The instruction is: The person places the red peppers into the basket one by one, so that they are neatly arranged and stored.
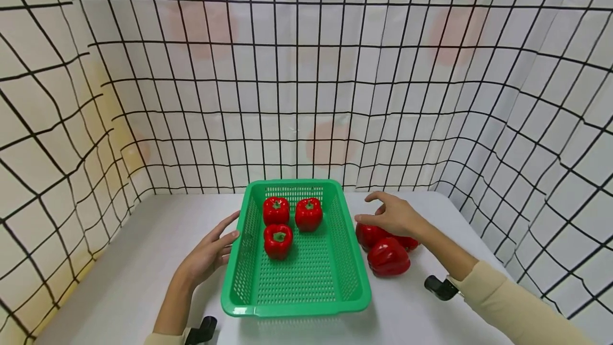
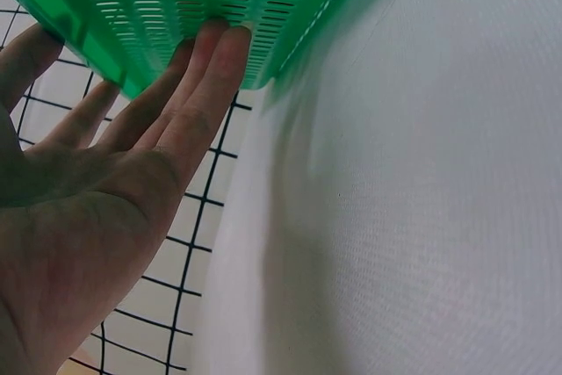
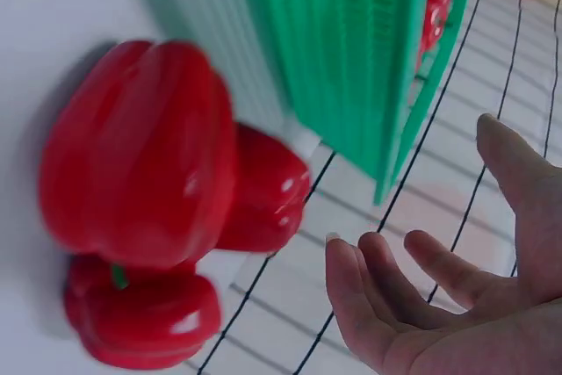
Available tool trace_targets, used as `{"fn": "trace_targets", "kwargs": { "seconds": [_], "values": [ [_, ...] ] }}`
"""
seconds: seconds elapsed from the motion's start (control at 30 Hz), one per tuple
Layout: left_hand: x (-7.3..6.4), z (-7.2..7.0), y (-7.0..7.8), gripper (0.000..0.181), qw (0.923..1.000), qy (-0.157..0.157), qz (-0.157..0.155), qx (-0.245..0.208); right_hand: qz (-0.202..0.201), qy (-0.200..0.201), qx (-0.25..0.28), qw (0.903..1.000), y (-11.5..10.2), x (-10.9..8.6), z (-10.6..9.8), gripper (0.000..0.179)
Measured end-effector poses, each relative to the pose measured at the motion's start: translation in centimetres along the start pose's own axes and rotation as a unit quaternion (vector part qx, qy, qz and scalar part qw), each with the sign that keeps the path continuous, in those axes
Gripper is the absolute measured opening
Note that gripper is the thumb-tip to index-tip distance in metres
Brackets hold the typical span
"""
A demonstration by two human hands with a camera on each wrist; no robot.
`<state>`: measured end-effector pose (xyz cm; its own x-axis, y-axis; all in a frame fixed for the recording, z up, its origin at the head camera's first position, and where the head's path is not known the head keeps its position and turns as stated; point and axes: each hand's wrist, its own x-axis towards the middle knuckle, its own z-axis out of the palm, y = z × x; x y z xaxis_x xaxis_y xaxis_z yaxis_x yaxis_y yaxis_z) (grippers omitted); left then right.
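With left hand [image 1: 206,256] spread, touching the left wall of the green basket [image 1: 306,281] with fingertips. With right hand [image 1: 390,217] spread too, thumb parted from fingers, raised over three loose red peppers [image 1: 389,257], clustered on the white tabletop [image 1: 119,270] just beyond the basket's right edge. With three more peppers [image 1: 278,243] inside, towards the basket's far-left corner: two side by side near the far edge, one just nearer, at left.

The left hand [image 2: 114,169] reaches with its fingers extended, the foremost 2 fingertips [image 2: 234,41] at the slotted wall of a green basket [image 2: 149,15], with black wire grid [image 2: 182,288] behind the palm and white cloth [image 2: 421,173] spreading beside the hand.
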<state>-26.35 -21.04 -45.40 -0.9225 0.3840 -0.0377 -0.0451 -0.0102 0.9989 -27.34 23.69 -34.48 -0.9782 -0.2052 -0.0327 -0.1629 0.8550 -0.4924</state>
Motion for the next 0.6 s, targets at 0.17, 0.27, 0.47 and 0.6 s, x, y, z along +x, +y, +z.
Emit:
{"fn": "trace_targets", "kwargs": {
  "seconds": [0.17, 0.27, 0.47, 0.6],
  "values": [
    [0.0, -0.1, -0.1, 0.063, 1.0, 0.001, -0.002, -0.006, 0.02, 0.007, -0.003, 0.9998, 2.3, -0.1, -0.2, 0.073],
    [0.0, -0.1, -0.1, 0.063, 1.0, 0.002, -0.006, -0.007, 0.036, 0.013, -0.002, 0.9992, 3.7, 0.1, 0.0, 0.075],
    [0.3, 0.0, 0.1, 0.062, 0.9999, 0.007, -0.007, -0.008, 0.056, 0.014, 0.001, 0.9983, 5.8, 0.1, 0.0, 0.081],
    [0.3, 0.1, 0.1, 0.065, 0.9999, 0.011, -0.009, -0.007, 0.058, 0.003, 0.005, 0.9983, 6.5, 0.2, 0.2, 0.085]
  ]
}}
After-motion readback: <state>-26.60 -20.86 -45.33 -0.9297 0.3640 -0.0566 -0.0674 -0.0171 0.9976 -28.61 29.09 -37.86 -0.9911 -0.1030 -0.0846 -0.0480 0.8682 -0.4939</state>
